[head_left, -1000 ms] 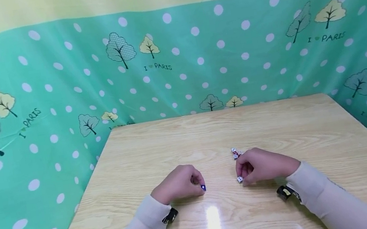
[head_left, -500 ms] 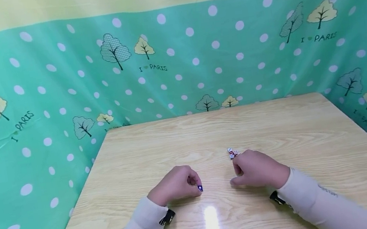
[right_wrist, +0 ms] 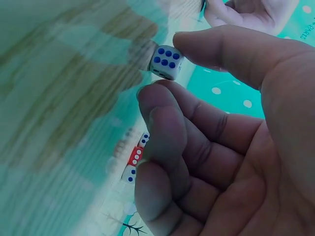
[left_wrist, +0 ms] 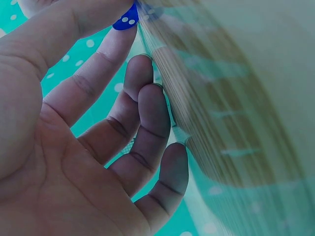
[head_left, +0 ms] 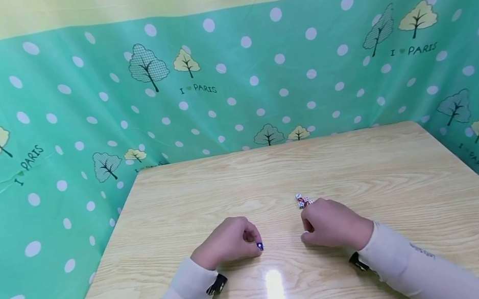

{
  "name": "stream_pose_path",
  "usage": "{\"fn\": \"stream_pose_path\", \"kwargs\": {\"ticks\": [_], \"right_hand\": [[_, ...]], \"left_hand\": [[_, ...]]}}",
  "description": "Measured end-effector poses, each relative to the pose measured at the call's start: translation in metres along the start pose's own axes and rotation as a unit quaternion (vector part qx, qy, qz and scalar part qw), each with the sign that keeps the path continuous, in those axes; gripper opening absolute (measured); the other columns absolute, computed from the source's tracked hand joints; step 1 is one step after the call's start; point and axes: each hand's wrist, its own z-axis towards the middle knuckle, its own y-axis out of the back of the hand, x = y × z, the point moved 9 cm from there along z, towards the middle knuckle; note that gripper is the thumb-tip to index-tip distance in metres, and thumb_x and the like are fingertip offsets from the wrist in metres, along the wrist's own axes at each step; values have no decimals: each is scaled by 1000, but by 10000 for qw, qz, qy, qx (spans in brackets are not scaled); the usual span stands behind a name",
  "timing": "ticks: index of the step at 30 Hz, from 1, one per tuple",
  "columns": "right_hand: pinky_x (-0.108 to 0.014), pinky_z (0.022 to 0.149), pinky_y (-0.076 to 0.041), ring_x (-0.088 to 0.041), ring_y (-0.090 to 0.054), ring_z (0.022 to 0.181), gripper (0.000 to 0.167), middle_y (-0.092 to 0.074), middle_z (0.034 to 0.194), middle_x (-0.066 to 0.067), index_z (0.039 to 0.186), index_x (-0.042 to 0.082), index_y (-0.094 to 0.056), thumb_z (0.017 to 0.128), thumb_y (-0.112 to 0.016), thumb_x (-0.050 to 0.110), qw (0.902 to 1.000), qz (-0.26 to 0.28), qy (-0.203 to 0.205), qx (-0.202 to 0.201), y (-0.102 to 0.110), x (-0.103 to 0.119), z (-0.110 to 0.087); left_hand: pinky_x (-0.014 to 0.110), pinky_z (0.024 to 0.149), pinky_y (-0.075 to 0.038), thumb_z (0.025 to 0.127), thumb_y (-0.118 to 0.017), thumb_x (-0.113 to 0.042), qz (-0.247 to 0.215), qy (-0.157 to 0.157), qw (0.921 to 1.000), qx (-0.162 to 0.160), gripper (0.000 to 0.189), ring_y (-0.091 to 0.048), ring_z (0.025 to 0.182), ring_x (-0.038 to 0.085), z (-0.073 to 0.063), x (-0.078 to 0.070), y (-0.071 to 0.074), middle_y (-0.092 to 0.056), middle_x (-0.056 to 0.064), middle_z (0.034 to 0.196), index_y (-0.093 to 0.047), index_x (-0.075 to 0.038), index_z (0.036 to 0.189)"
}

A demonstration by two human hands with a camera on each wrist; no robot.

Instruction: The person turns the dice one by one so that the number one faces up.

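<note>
My left hand (head_left: pixel 227 241) pinches a blue die (left_wrist: pixel 126 18) with white dots between thumb and index finger, low at the tabletop. Its other fingers are bent, their tips near the wood. My right hand (head_left: pixel 336 223) has thumb and index finger about a white die (right_wrist: pixel 166 62) with blue dots, which rests at the glossy surface; in the head view the hand hides this die. Beyond the right knuckles lies a small cluster of white and red dice (head_left: pixel 301 205), partly covered by the hand. A red die (right_wrist: pixel 135 156) between two white ones shows past the right fingers.
The wooden table (head_left: pixel 207 185) has a bright light reflection (head_left: pixel 275 294) near the front, between the forearms. A green dotted cloth (head_left: pixel 211 86) hangs behind the table and along its sides.
The right hand has turned over its white die, hiding it from the head view. The left hand keeps its pinch on the blue die. The head view has shifted slightly.
</note>
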Motion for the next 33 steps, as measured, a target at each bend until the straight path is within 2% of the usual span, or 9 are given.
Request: {"fn": "stream_pose_path", "kwargs": {"ticks": [10,18,25,29,33], "right_hand": [[-25,55,-41,-5,-45,54,22,-53,60,13,66,24,-61,79,-78,19,10000,-13,39,-1,1,1,0],[-23,55,-41,-4,-43,56,17,-52,61,13,71,24,-64,79,-76,14,9991,198,354,-124,8,7,-1],[-23,61,-48,-2,-50,59,7,-60,67,12,85,21,-77,85,-81,16,9899,1267,634,108,6,2,5],[-22,58,-47,-2,-49,59,6,-60,67,8,91,25,-80,86,-84,22,9783,1908,670,439,-1,-7,8],[-21,54,-43,-3,-47,57,8,-60,66,6,94,26,-82,87,-84,26,9617,2553,632,779,-8,-16,10]], "left_hand": [[25,69,-49,77,-84,-17,-21,-55,10000,-4,16,-56,72,5,-1,-2,1,-68,-14,74,-73,-29,76],[25,69,-49,77,-85,-18,28,-25,10000,-4,16,-56,72,5,-1,-1,0,-68,-14,74,-73,-29,76],[25,68,-49,77,-84,-16,9,-21,10000,6,17,-56,71,5,0,-1,0,-68,-13,74,-73,-29,76],[25,67,-49,77,-84,-16,0,-35,10000,3,17,-56,71,6,0,-1,0,-67,-13,73,-73,-29,76],[24,67,-48,77,-83,-15,-23,-26,10000,12,17,-55,71,6,-1,-1,0,-68,-13,73,-73,-28,76]]}}
